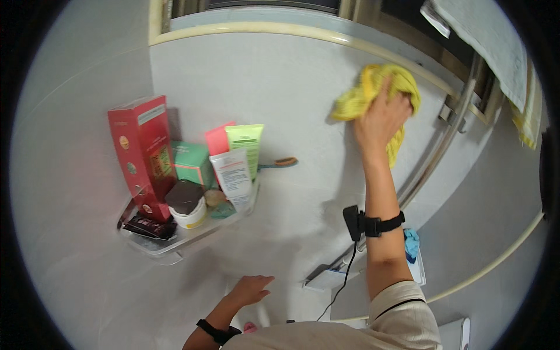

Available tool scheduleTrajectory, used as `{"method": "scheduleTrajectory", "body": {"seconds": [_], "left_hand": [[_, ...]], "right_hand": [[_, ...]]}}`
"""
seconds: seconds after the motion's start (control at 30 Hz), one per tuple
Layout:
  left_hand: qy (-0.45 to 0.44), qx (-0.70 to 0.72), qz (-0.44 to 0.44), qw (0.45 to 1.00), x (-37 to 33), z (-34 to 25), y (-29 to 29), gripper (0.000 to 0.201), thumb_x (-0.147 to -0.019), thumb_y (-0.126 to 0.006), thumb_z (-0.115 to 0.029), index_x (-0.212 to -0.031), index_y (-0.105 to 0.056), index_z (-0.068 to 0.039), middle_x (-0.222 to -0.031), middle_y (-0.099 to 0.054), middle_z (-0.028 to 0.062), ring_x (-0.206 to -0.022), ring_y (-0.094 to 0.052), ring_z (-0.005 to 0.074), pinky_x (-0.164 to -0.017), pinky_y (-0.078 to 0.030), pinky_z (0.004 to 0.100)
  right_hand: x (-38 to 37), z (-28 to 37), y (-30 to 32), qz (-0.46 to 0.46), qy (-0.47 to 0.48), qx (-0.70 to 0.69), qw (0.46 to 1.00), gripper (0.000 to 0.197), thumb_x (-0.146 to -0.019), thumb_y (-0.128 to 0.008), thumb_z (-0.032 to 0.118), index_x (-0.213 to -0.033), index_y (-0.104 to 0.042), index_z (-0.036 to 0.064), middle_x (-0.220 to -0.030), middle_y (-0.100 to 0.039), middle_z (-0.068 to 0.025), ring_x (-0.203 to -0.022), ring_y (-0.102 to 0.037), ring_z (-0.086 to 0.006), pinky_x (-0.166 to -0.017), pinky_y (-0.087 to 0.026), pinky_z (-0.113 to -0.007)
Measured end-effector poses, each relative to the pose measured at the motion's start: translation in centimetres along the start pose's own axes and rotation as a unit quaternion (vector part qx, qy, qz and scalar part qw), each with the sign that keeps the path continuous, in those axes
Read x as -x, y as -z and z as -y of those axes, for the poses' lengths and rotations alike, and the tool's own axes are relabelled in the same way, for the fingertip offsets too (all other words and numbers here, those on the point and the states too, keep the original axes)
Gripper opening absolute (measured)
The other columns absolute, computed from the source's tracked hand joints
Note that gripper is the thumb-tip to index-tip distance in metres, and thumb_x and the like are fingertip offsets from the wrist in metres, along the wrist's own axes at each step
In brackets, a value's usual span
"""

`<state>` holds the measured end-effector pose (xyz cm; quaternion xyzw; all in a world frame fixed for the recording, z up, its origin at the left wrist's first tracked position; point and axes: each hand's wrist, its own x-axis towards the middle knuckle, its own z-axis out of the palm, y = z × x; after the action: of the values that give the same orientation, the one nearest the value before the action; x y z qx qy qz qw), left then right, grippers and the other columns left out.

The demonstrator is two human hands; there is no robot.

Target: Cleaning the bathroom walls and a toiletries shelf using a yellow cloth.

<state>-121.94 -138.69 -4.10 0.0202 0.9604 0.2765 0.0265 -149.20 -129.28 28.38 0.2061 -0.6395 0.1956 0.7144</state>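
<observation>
Closest to the lens, at six o'clock, is the wearer's pale shirt (pixel 303 338), its sleeve running out toward five o'clock, where the bare right forearm leads up to two o'clock. There the right hand (pixel 383 119) has its fingers bent over a bunched yellow cloth (pixel 367 87), gripping it against the pale wall (pixel 291 93). Any move of this hand seems to hinge on how the cloth lies under it: most of it sits at twelve to one o'clock from the palm, one corner juts out at nine, and a loose fold hangs toward six. Crumpled as it is, it has no clear long axis. The left hand (pixel 252 290), between six and seven o'clock, is empty, with fingers loosely extended toward three, well apart from the cloth. At eight o'clock a clear tray (pixel 160 252) holds an upright red box (pixel 140 157), a black packet (pixel 149 226), a green box (pixel 192 163), a white jar (pixel 191 217) topped in dark brown, and leaning white (pixel 235 178) and lime (pixel 252 140) tubes. At four o'clock, partly behind the forearm, a white container (pixel 418 273) bears a blue bundle (pixel 412 242); its other contents are hidden.
</observation>
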Motion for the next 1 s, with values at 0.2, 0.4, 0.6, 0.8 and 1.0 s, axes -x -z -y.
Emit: {"method": "scheduleTrajectory", "body": {"seconds": [0.2,0.4,0.6,0.8,1.0], "left_hand": [[-0.006,-0.021,-0.01,1.0,0.0,0.9,0.0,0.042,-0.077,-0.056,-0.022,-0.114,-0.044,-0.008,-0.103,-0.055,0.0134,-0.09,-0.054,0.0295,-0.076,-0.044,0.0378],[0.017,-0.011,-0.041,0.999,1.5,0.7,0.6,0.043,-0.076,-0.057,-0.021,-0.115,-0.044,-0.008,-0.103,-0.055,0.0137,-0.09,-0.054,0.0292,-0.076,-0.044,0.0376],[-0.002,-0.046,-0.078,0.996,1.1,0.0,2.1,0.056,-0.075,-0.056,-0.019,-0.124,-0.031,-0.011,-0.113,-0.046,0.0153,-0.088,-0.054,0.0313,-0.071,-0.045,0.0389],[-0.075,0.019,-0.142,0.987,-2.2,-2.6,2.6,0.063,-0.074,-0.058,-0.017,-0.128,-0.026,-0.012,-0.117,-0.041,0.0172,-0.084,-0.054,0.0336,-0.07,-0.045,0.0386],[-0.039,-0.016,-0.051,0.998,-3.3,-3.7,1.5,0.056,-0.075,-0.057,-0.018,-0.124,-0.033,-0.012,-0.12,-0.04,0.0169,-0.085,-0.054,0.0327,-0.072,-0.045,0.0385]], "right_hand": [[-4.0,9.7,-1.2,0.055,0.259,-0.189,0.946,0.041,-0.07,-0.052,0.019,-0.111,-0.052,0.0136,-0.091,-0.05,-0.0093,-0.089,-0.044,-0.0257,-0.08,-0.034,-0.038],[5.5,3.3,1.5,0.25,0.375,-0.18,0.875,0.052,-0.069,-0.054,0.016,-0.12,-0.046,0.0175,-0.087,-0.05,-0.0068,-0.085,-0.046,-0.0236,-0.083,-0.033,-0.04],[-2.5,-2.7,0.3,0.055,0.146,-0.033,0.987,0.049,-0.073,-0.052,0.022,-0.12,-0.045,0.012,-0.091,-0.049,-0.0159,-0.092,-0.044,-0.0322,-0.085,-0.031,-0.048],[9.0,0.0,1.9,0.167,0.158,-0.004,0.973,0.039,-0.076,-0.049,0.027,-0.109,-0.053,0.0066,-0.074,-0.05,-0.0188,-0.078,-0.048,-0.0352,-0.083,-0.03,-0.052],[29.1,-6.2,6.4,0.473,0.298,-0.261,0.787,0.018,-0.073,-0.05,0.024,-0.078,-0.06,0.0105,-0.074,-0.056,-0.0066,-0.081,-0.053,-0.022,-0.071,-0.04,-0.039]]}}
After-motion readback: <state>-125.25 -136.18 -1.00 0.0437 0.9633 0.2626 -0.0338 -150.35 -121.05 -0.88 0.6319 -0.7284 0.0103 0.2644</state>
